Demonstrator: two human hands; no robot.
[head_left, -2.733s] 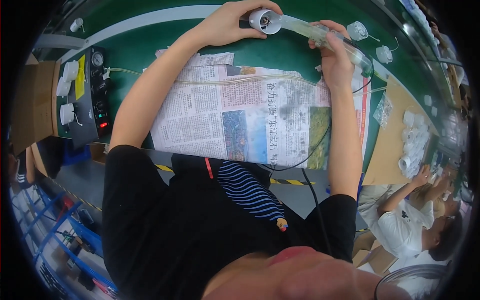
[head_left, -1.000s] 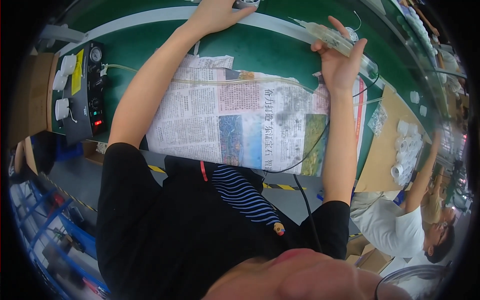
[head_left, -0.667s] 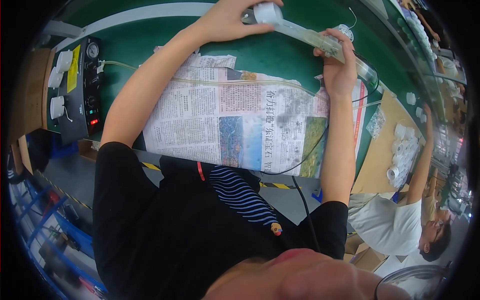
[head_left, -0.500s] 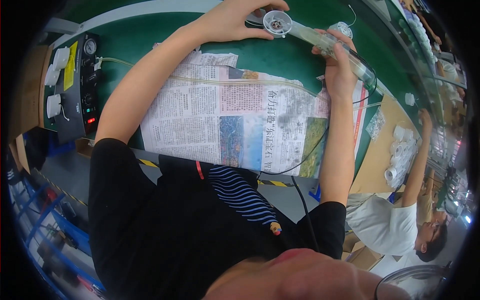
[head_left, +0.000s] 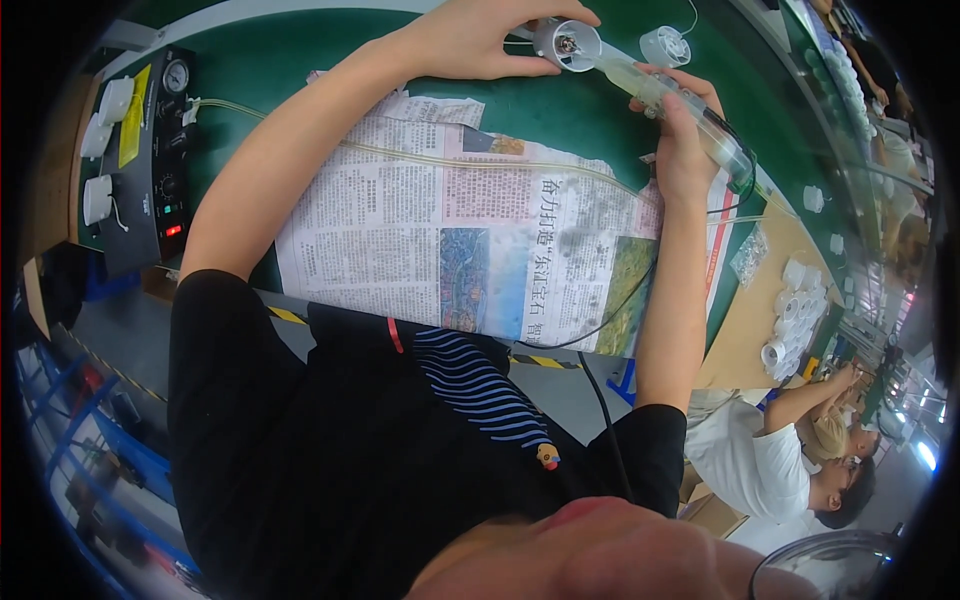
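Left grip [head_left: 475, 42]: fingers and thumb pinching a white round housing [head_left: 568, 46], open side visible, over the green bench [head_left: 255, 65]. Right grip [head_left: 686, 135]: closed around a clear syringe [head_left: 626, 80], tip beside the housing's rim. Step, apparently: dispensing; next move likely calls for steady tip alignment.

Newspaper [head_left: 480, 265] spread on green worktop [head_left: 310, 55], dark spots toward its right side. Right: brown sheet [head_left: 735, 325], clear bag [head_left: 748, 255] of small parts at its left edge. Beyond: co-worker [head_left: 750, 470] in white shirt, arms forward. Grey floor [head_left: 570, 388]: yellow-black tape [head_left: 545, 361]. Lower left: blue rack [head_left: 125, 440], contents blurred.
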